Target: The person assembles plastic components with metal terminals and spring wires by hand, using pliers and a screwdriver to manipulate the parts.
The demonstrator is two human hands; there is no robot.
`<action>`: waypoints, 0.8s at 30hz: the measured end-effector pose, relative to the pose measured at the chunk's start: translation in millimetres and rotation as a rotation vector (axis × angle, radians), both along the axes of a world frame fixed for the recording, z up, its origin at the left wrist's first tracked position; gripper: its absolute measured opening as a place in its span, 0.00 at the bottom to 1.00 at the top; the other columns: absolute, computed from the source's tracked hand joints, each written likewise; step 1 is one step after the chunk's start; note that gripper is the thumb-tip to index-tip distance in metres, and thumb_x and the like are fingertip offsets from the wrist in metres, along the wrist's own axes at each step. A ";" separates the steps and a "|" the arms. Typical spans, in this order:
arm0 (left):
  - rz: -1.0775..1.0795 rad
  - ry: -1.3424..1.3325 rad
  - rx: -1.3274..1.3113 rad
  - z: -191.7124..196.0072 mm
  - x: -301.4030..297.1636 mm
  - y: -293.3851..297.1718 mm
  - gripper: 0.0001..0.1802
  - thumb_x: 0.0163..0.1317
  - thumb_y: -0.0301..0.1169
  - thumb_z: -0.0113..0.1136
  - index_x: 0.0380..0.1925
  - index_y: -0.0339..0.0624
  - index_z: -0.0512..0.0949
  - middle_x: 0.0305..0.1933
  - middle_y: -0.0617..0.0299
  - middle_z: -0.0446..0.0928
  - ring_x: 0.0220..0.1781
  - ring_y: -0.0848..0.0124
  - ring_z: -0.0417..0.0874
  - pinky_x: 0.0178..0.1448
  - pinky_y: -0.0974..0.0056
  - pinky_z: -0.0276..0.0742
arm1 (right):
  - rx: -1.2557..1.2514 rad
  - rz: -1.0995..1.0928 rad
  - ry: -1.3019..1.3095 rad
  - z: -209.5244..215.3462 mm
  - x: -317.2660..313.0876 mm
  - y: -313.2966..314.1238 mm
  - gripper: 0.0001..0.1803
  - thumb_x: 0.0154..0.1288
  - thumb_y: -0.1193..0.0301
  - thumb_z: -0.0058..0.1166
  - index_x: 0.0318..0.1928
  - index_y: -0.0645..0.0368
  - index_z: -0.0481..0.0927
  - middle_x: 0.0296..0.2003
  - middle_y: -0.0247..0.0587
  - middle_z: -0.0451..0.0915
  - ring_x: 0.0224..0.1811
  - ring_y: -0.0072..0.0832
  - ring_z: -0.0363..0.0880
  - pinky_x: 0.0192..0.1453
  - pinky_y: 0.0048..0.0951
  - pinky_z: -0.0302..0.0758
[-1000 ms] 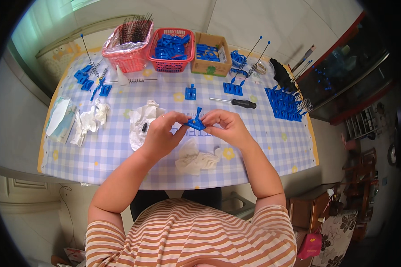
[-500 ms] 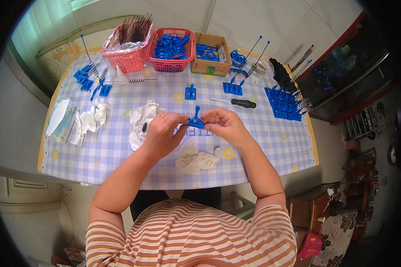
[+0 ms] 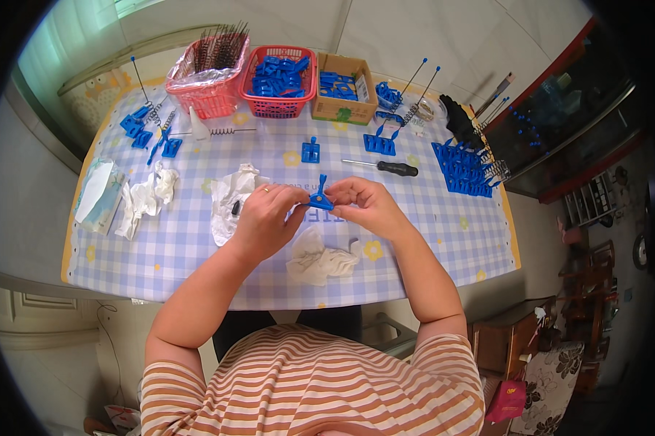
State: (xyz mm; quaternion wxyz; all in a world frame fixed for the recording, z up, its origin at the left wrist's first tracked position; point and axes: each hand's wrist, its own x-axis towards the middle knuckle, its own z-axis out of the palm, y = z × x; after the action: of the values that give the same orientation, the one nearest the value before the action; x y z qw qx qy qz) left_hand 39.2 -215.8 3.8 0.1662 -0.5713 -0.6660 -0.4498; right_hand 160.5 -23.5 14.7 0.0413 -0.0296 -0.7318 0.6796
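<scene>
We are pinching a small blue plastic part (image 3: 320,199) between our left hand (image 3: 268,218) and right hand (image 3: 367,207), fingers closed on it. We are holding it above the checked table (image 3: 196,251), just beyond a crumpled tissue (image 3: 318,258), with a screwdriver (image 3: 382,167) lying farther off.

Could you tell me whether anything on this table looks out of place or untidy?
Mostly orderly. Crumpled white tissues lie loose at the left, another wad sits just below the hands, and a loose spring lies beside the pink basket. Nothing looks spilled or broken.
</scene>
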 end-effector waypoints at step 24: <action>-0.005 -0.089 -0.013 -5.1 0.9 1.6 0.11 0.49 0.19 0.64 0.32 0.43 0.75 0.32 0.60 0.81 0.33 0.60 0.81 0.39 0.59 0.74 | 0.069 -0.012 0.036 3.7 1.7 -4.4 0.19 0.57 0.84 0.60 0.51 0.64 0.78 0.41 0.37 0.82 0.41 0.20 0.80 0.47 0.25 0.79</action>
State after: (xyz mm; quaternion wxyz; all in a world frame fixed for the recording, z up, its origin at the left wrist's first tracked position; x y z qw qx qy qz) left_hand 40.1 -214.1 -1.4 0.1317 -0.5534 -0.6744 -0.4706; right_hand 162.2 -28.0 18.4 0.0596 -0.0201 -0.7539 0.6540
